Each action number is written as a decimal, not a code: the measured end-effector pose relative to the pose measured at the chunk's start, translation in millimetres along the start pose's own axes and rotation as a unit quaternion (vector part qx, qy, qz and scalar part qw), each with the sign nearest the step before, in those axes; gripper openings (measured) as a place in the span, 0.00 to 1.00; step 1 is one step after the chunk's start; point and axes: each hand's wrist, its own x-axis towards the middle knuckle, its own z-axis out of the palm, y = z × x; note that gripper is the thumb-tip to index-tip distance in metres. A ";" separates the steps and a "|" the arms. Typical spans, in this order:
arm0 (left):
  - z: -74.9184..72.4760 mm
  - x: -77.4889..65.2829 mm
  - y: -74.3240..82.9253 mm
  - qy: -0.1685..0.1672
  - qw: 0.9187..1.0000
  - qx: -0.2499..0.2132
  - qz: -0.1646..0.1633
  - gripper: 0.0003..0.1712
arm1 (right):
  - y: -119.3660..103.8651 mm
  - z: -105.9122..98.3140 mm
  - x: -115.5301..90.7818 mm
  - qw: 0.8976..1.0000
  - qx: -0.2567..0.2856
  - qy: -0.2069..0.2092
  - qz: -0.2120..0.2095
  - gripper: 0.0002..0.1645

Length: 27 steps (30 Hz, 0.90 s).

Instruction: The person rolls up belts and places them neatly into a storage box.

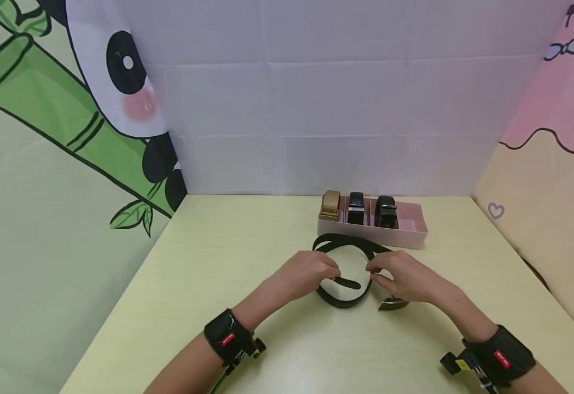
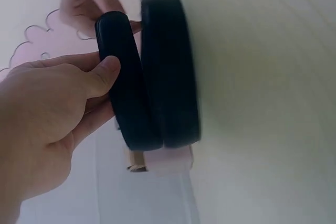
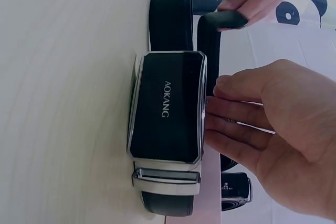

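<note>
A black belt (image 1: 342, 302) lies loosely coiled on the table, its loops standing on edge. My left hand (image 1: 311, 271) pinches the belt near its rounded tip (image 2: 111, 24), thumb laid on the strap in the left wrist view. Opposite it, my right hand (image 1: 410, 276) pinches the coil's right side between thumb and fingers. Just below that hand is the buckle (image 3: 168, 107), a dark rectangular plate with silver edges, lettered AOKANG. In the right wrist view the buckle hides some of the right fingertips.
Behind the coil stands a pink divided box (image 1: 372, 233). Rolled belts sit in its compartments: a tan one (image 1: 330, 205), a black one (image 1: 355, 209) and another black one (image 1: 386, 212). Printed cloth walls (image 1: 316, 109) border the pale table (image 1: 208, 235).
</note>
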 end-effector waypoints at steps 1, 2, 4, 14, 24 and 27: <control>3.4 4.0 2.0 -0.015 1.000 0.000 -0.001 0.24 | 0.8 0.2 -1.9 1.000 0.003 0.003 -0.002 0.08; 7.6 6.9 3.4 -0.030 1.000 -0.001 -0.003 0.25 | 1.4 0.6 -4.1 1.000 0.005 0.005 -0.003 0.07; 15.4 10.8 5.8 -0.055 0.998 -0.005 -0.006 0.24 | 1.4 1.3 -8.7 1.000 0.007 0.009 -0.006 0.06; 32.5 16.0 10.7 -0.086 0.993 -0.082 0.022 0.15 | 0.6 3.0 -26.9 1.000 0.014 0.011 0.025 0.08; 21.9 -10.0 -5.2 -0.120 0.984 -0.124 -0.049 0.12 | 0.3 10.9 -44.5 0.998 0.050 -0.030 -0.013 0.08; 17.1 -24.0 -12.7 -0.112 0.980 -0.148 -0.066 0.13 | 1.7 8.6 -47.9 0.999 0.040 -0.025 -0.007 0.10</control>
